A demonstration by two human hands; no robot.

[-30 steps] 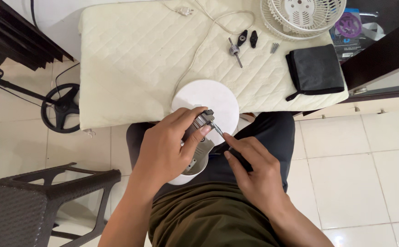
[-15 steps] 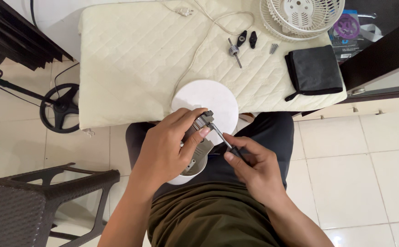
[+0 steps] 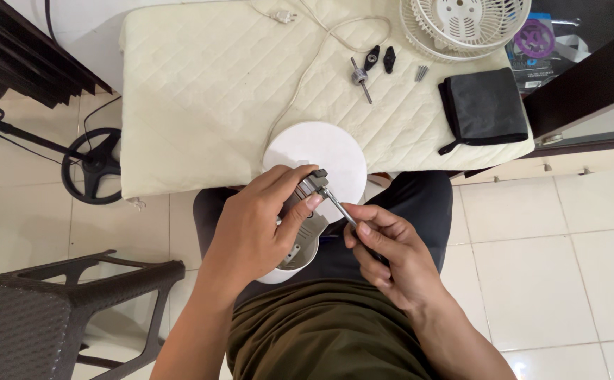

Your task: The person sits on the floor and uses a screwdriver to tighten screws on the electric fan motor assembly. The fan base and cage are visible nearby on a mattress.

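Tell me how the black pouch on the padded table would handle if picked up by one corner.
The black pouch looks like soft fabric with a loose strap at its lower left corner, so it would probably sag rather than stay flat. It lies flat and thin, so it is likely light. On the quilted pad it should drag, not slide freely.

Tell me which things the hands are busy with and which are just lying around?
In use:
- left hand gripping the grey metal motor in its white round housing
- right hand holding a thin metal screwdriver against it

Lying about:
- black fabric pouch
- white plastic fan grille
- small metal bolt
- two black knobs
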